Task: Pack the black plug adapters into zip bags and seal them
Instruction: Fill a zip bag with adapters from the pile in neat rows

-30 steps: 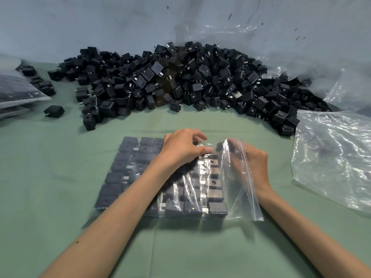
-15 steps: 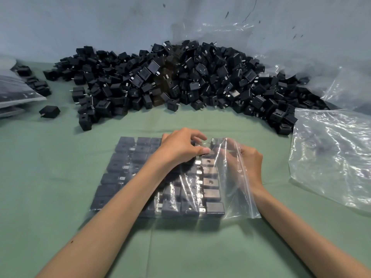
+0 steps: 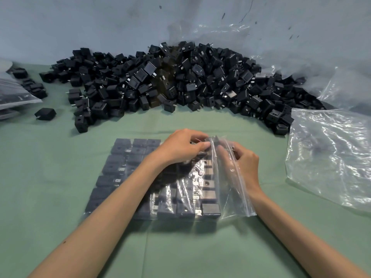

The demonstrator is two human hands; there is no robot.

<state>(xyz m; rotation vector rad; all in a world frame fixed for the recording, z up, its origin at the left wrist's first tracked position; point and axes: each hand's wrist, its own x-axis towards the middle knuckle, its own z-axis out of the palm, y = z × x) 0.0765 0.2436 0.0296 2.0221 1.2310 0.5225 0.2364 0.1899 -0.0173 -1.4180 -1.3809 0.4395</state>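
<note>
A clear zip bag (image 3: 233, 197) lies flat on the green cloth, filled with neat rows of black plug adapters (image 3: 128, 163). Its open mouth stands up along the right side. My left hand (image 3: 180, 147) rests on the bag's far right part and pinches the film at the top corner. My right hand (image 3: 243, 163) is partly behind the raised flap, fingers curled on the bag's mouth edge near that same corner. A large loose heap of black adapters (image 3: 170, 83) stretches across the back.
Crumpled clear plastic bags (image 3: 329, 155) lie at the right. Filled bags (image 3: 14, 95) and a few stray adapters (image 3: 45, 113) sit at the far left. A grey wall with plastic sheeting (image 3: 301, 63) closes the back.
My right hand has shifted slightly left toward the far corner of the bag's mouth, and the flap stands up more. My left hand stays in place.
</note>
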